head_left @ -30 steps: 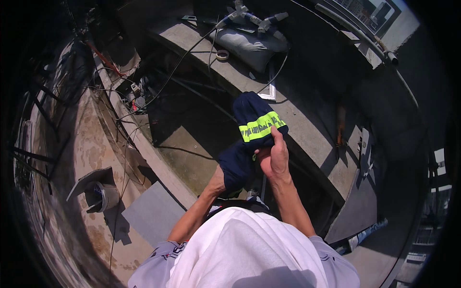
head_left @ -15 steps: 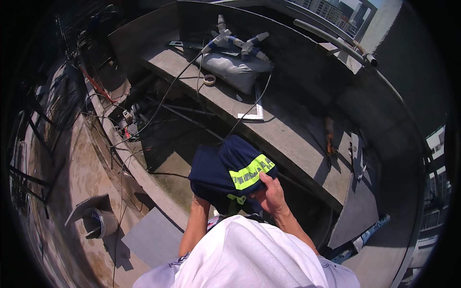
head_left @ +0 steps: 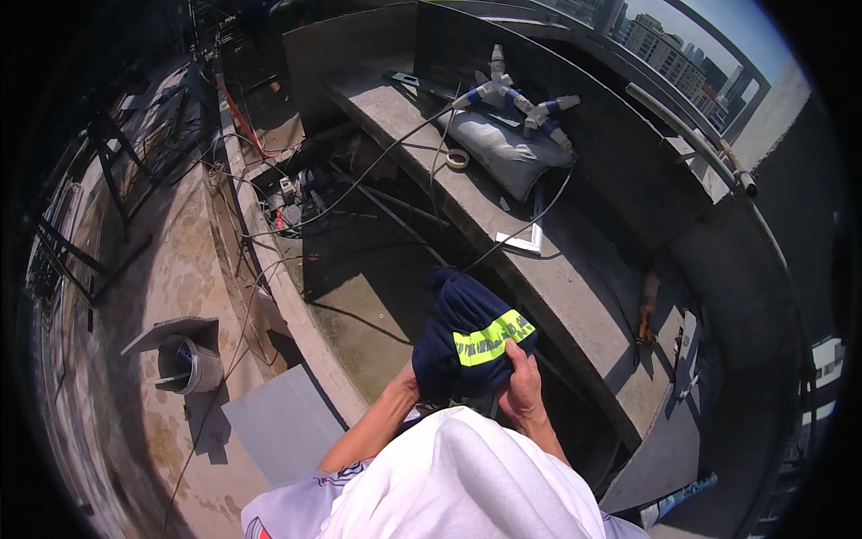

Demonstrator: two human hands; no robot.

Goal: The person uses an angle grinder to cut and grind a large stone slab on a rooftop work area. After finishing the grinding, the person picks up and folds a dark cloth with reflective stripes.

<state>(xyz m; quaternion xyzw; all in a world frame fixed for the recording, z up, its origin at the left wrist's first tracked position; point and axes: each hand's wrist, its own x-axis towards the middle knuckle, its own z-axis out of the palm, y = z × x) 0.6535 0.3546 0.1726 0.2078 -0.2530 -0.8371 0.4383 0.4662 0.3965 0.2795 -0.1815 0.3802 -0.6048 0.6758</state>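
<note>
A navy work garment (head_left: 462,310) with a fluorescent yellow band hangs bunched up in front of me, its far end gathered to a narrow point. My right hand (head_left: 523,386) grips its near right edge, with the thumb lying on top by the yellow band. At the near left side, my left hand (head_left: 409,382) holds the same cloth. The cloth hides most of the left fingers, and those of the right hand under the edge are hidden too. White cloth (head_left: 458,476) covers the view nearest me.
A concrete ledge (head_left: 575,296) runs beyond the garment, bearing a grey-white sack (head_left: 503,148), wrapped pipe fittings (head_left: 530,108), a tape roll (head_left: 458,159), a white angle piece (head_left: 530,238) and an orange power tool (head_left: 646,310). Cables (head_left: 359,184) cross the pit. A bucket (head_left: 190,364) stands at left.
The garment has narrowed, and its far end now bunches to a point. Both hands still hold it. The surroundings have shifted right and down in the picture as the view turned.
</note>
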